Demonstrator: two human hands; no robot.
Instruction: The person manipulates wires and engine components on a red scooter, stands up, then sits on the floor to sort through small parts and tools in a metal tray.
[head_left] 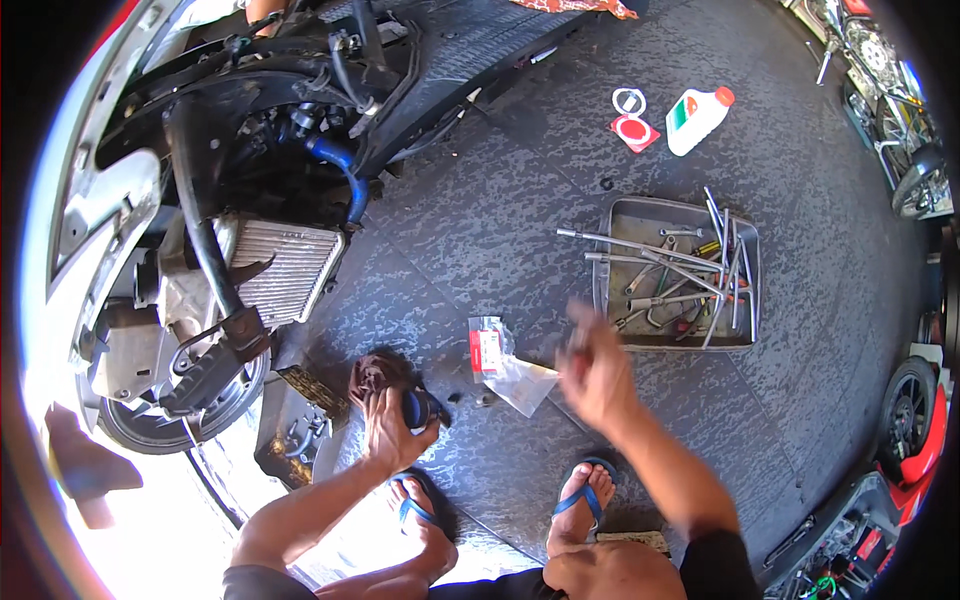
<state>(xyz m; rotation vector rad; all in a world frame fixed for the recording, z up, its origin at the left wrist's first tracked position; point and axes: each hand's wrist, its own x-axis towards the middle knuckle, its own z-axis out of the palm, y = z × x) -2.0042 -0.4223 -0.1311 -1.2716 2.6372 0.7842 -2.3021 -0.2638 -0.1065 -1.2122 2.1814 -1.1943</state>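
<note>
Low on the floor in front of me, my left hand [388,428] grips a black round part [424,408] with a bluish inner face. Its fingertips reach a crumpled dark brown rag [372,375] just beyond. My right hand [598,385] is raised near the front edge of a grey tool tray [683,345], its fingers smeared by motion. Whether it holds anything is unclear. Between my hands lie a small clear packet with a red and white label [486,350] and an opened whitish plastic bag [522,384].
Wrenches and long-handled sockets [690,265] fill the tray, some overhanging its left rim. A white bottle with a red cap [698,120] and a red round-topped packet [635,131] lie beyond. At left stands a partly stripped motorbike with a radiator [285,265] and blue hose [335,155].
</note>
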